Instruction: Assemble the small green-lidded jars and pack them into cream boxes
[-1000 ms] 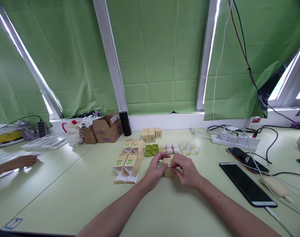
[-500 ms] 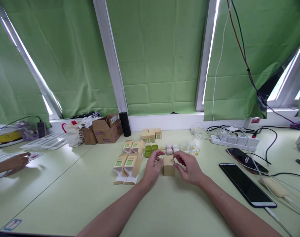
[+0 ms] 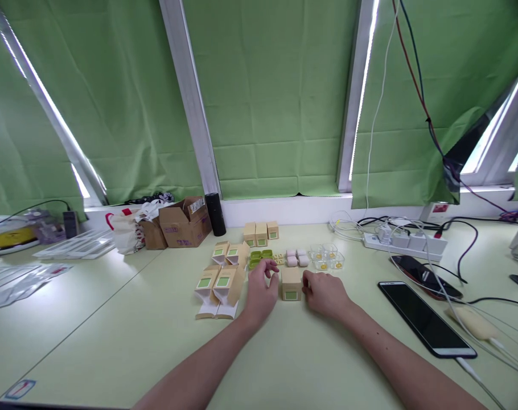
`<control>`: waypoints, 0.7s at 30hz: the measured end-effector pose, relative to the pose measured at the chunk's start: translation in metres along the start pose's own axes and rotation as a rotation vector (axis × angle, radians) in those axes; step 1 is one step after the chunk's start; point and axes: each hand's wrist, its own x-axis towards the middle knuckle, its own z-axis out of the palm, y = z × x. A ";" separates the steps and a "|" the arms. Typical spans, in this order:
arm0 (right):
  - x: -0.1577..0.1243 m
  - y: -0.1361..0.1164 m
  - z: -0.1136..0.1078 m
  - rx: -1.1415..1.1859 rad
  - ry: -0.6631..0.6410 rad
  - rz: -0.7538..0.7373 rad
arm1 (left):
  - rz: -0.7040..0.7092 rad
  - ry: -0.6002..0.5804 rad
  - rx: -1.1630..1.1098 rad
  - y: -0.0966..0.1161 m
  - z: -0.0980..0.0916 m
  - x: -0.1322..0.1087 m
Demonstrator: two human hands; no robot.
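A small kraft cardboard box [image 3: 291,283] stands upright and closed between my hands, a green label on the side facing me. My left hand [image 3: 262,289] is beside its left face, fingers curved, thumb and fingers apart, holding nothing. Against or just off the box's right face, my right hand [image 3: 326,293] has its fingers curled together; contact is unclear. Left of my left hand lie several open kraft boxes [image 3: 229,283] with flaps out. Behind the hands are green square cups [image 3: 266,254], small yellowish pieces [image 3: 278,258], pinkish-white blocks [image 3: 292,261] and clear containers [image 3: 337,262] with yellow bits.
Closed kraft boxes [image 3: 261,232] stand at the back. A brown carton [image 3: 185,224] and a black cylinder [image 3: 216,214] are back left. On the right lie a phone [image 3: 427,319], a power strip [image 3: 412,246] and loose cables. Plastic sheets [image 3: 22,285] lie far left.
The box has been turned, so its green label now faces me. My right hand's fingers have curled in. Another person's hand at the far left has left the view.
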 end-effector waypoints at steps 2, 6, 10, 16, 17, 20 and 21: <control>-0.001 -0.001 0.000 -0.004 0.006 -0.005 | 0.104 -0.021 0.109 0.002 -0.001 -0.003; -0.002 -0.002 0.001 -0.016 0.006 -0.007 | 0.265 -0.158 0.230 0.007 0.000 -0.008; -0.002 -0.003 0.001 -0.018 0.015 -0.006 | 0.282 -0.274 0.270 0.012 0.002 -0.007; -0.003 -0.004 0.000 0.004 0.010 0.003 | 0.273 -0.348 0.228 0.016 0.001 0.006; -0.003 -0.004 0.000 0.007 0.008 0.003 | 0.276 -0.363 0.238 0.018 0.000 0.010; -0.002 -0.003 0.002 0.016 0.017 -0.004 | 0.299 -0.396 0.288 0.024 -0.004 0.030; -0.002 -0.003 0.002 0.019 0.023 -0.007 | 0.312 -0.392 0.309 0.027 -0.005 0.039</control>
